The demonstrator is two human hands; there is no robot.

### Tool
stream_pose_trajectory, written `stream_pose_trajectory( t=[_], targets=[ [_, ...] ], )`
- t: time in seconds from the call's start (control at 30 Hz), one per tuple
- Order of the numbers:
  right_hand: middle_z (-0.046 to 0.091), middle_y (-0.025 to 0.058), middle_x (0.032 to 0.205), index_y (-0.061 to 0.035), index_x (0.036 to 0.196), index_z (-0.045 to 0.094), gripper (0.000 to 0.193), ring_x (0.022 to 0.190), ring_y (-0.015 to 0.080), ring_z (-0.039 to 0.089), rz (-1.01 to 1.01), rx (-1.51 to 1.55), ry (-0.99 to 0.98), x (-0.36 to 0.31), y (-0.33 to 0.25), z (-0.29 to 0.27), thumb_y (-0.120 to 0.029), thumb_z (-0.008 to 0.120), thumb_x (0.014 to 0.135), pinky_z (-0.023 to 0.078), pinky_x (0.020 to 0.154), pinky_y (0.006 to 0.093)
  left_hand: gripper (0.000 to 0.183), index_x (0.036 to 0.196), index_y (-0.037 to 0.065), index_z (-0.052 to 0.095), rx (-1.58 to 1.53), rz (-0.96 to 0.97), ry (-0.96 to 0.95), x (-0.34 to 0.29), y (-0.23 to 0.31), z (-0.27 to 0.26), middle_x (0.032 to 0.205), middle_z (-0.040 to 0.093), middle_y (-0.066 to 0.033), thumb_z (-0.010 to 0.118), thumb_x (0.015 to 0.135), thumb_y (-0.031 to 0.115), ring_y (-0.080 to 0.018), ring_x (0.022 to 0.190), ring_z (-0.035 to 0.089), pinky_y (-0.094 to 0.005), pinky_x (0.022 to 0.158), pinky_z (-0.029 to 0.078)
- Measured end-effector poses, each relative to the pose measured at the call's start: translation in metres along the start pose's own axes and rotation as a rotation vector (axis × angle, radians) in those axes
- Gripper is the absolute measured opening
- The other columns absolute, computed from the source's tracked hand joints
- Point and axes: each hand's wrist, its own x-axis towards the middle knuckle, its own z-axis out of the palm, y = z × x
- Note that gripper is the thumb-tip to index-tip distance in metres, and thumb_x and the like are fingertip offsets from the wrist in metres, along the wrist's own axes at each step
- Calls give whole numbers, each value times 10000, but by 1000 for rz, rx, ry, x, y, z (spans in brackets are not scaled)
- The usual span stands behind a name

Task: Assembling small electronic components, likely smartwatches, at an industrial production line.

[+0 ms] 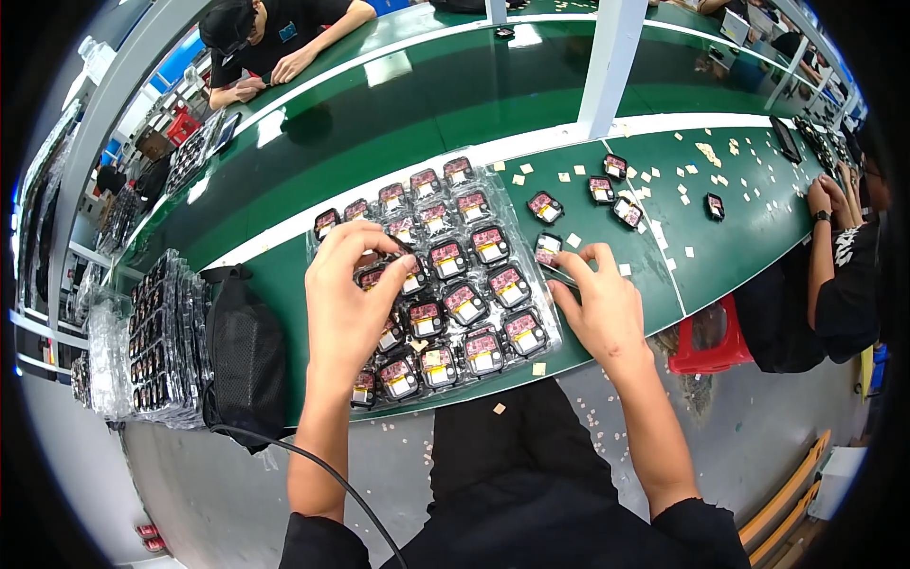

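Nearest me are two bare hands. The left hand (349, 299) has thumb and fingers drawn narrow over one black-framed device (414, 278) in the tray; I can't tell whether it grips it. The right hand (607, 302) is curved, thumb and forefinger a little apart, with one labelled piece (548, 245) at its fingertips, just beyond the tray's right edge; whether that is held I can't tell either.

Between and beyond the hands lies one clear tray (500, 211). I count five devices along its near edge and five along its far edge; the left hand hides some between. To the left of the left hand sits one black bag (245, 351), with stacked trays (156, 332) further out.

Past the right hand I count five loose units (545, 207) on the green table (654, 275). One red stool (713, 341) stands right of that hand. Farthest, across from both hands, one co-worker (284, 38) leans over the opposite side
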Motion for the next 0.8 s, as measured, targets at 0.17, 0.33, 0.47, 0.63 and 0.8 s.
stream_pose_trajectory(
  t=[0.17,0.33,0.47,0.63,0.8],
  targets=[
    [598,75,1097,-122,1044,668,305,730,332,694,60,-1,51,-14,-1,-5,-354,765,873,549,634,462,189,907,-12,673,250,54,7,19,-26,12,979,675,-121,798,790,65,-289,891,651,-364,814,513],
    [610,62,1074,-85,965,660,341,748,330,697,71,3,110,-25,3,1,-369,800,839,548,631,460,331,1098,22,751,466,62,-113,13,-28,22,1044,706,-134,786,849,236,-318,1032,637,-416,918,502],
    [613,69,1064,-71,941,635,340,752,336,696,119,32,94,-24,2,0,-346,805,837,548,631,459,409,1200,-22,682,491,21,-138,10,-16,22,1072,706,-179,741,894,244,-362,1093,619,-452,985,466],
    [622,81,1028,-57,928,601,291,742,361,685,107,29,156,-24,0,4,-237,801,818,549,632,460,423,1239,-3,657,618,207,-144,1,-31,20,1153,683,-192,718,914,261,-382,1207,575,-472,1039,436],
    [673,113,1082,-57,975,622,292,675,309,662,29,197,281,-25,6,-3,-110,814,761,534,585,414,386,1219,-7,659,551,154,-58,-9,7,11,1269,637,-195,734,894,186,-372,1207,580,-453,1039,444]
  ],
)
